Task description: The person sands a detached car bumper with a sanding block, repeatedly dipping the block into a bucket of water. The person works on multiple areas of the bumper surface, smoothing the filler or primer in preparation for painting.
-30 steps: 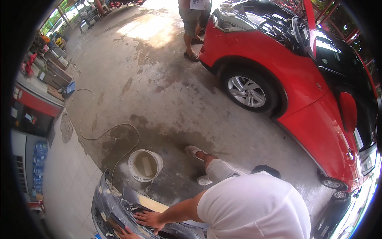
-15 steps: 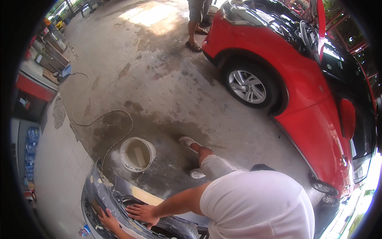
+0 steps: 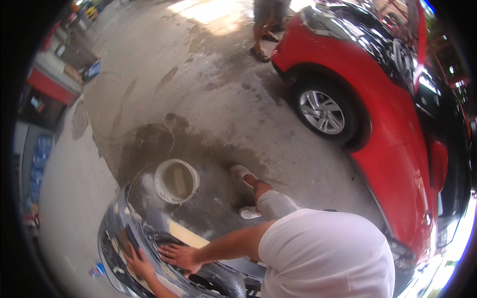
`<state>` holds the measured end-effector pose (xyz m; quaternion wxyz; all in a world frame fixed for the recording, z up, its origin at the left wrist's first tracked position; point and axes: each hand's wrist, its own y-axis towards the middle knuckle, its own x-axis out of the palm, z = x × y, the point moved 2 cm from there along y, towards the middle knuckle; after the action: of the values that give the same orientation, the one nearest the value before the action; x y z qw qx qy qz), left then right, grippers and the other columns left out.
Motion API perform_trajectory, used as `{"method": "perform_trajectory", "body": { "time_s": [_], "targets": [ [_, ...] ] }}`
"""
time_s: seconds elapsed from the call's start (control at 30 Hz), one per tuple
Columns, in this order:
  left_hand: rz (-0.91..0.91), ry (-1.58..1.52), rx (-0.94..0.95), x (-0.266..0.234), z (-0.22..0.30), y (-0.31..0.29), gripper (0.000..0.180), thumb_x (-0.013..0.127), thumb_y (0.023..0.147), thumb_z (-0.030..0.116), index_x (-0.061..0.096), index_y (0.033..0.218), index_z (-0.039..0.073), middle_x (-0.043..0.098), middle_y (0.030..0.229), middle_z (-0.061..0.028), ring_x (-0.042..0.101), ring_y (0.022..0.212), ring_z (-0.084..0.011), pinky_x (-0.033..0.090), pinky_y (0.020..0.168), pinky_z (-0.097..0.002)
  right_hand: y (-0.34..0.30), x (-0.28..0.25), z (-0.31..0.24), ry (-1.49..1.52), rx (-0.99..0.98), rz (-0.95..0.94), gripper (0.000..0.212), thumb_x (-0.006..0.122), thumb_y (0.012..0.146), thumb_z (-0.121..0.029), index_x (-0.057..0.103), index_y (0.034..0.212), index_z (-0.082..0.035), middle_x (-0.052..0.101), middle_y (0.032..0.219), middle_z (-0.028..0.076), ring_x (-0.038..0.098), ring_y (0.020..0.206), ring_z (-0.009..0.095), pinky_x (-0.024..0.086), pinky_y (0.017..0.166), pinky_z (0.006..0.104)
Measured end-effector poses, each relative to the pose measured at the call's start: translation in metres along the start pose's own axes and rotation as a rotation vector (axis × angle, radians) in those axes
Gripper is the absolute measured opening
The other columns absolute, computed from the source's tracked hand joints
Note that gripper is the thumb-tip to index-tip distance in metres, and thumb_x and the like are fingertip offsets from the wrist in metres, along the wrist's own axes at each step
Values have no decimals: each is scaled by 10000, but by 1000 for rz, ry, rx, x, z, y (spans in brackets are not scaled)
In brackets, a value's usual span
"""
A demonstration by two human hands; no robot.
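A grey car bumper (image 3: 155, 254) with beige filler patches lies across the lower left. My left hand (image 3: 141, 265) is on its outer face, its fingers against a dark, flat sanding block (image 3: 131, 237) with a brownish side. Part of the block is hidden by the fingers. Just to the right, my right hand (image 3: 182, 256) lies flat on the bumper beside a dark opening, fingers stretched out, holding nothing.
A white bucket (image 3: 177, 181) of murky water, with a pale block in it, stands beyond the bumper on wet concrete. A thin hose (image 3: 172, 141) curves behind it. A red car (image 3: 338, 64) with its hood raised fills the right; another person's legs (image 3: 263, 27) stand near its front.
The whole view has shifted, so the surroundings appear farther right. My left hand and the sanding block have moved slightly up along the bumper. My right hand stays flat on it.
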<state>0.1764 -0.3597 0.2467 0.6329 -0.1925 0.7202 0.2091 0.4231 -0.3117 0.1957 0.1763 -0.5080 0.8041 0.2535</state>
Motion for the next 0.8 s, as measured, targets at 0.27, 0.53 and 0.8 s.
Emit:
{"method": "perform_trajectory", "body": {
  "time_s": [0.27,0.53,0.8],
  "targets": [
    [25,-122,7,-55,24,-150,564,584,1031,531,586,1537,283,369,1655,-244,414,1474,-474,326,1184,-588,6,-27,-18,-75,32,-79,1261,852,738,-608,248,1624,56,145,1716,325,142,1604,475,190,1282,570],
    [11,-120,-38,-36,5,-34,550,605,1009,552,540,1541,431,409,1639,-216,437,1457,-443,299,1221,-574,1,-27,-31,-136,42,-202,1193,768,840,-634,207,1645,44,119,1727,307,117,1610,459,159,1299,539],
    [28,-163,3,-48,44,-142,553,602,1000,582,594,1515,380,361,1673,-205,417,1480,-445,326,1183,-609,1,-37,-7,-159,82,-183,1174,778,832,-622,234,1640,33,129,1725,303,129,1607,465,181,1289,552]
  ]
}}
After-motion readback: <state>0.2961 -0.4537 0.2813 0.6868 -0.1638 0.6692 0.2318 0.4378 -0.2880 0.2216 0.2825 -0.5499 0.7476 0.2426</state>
